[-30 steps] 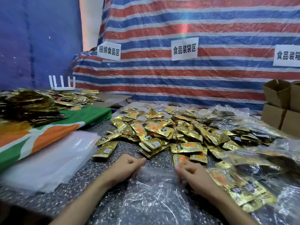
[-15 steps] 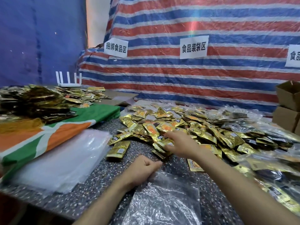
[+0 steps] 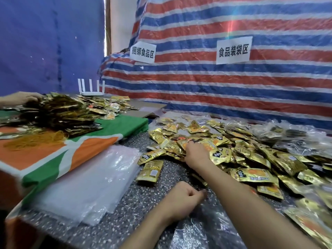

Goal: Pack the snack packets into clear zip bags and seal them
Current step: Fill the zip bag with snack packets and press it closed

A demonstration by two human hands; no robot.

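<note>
clear film is lying limp at the bottom centre of the frame: the bag (image 3: pixel 197 234), thin and slippery, is best being taken by its stiffer zip edge, where the left hand (image 3: pixel 181 200) is pinching it. further up, at mid-frame, the right hand (image 3: pixel 195 153) is digging into the packets (image 3: pixel 255 159), light, slick foil; whether its fingers are closing on one i cannot tell. a second ago it was holding the bag's mouth too.

Right hand (image 3: pixel 195 154) has left the clear bag (image 3: pixel 195 236), reaching farther into the packet pile (image 3: pixel 251 155), apparently grasping one.
</note>
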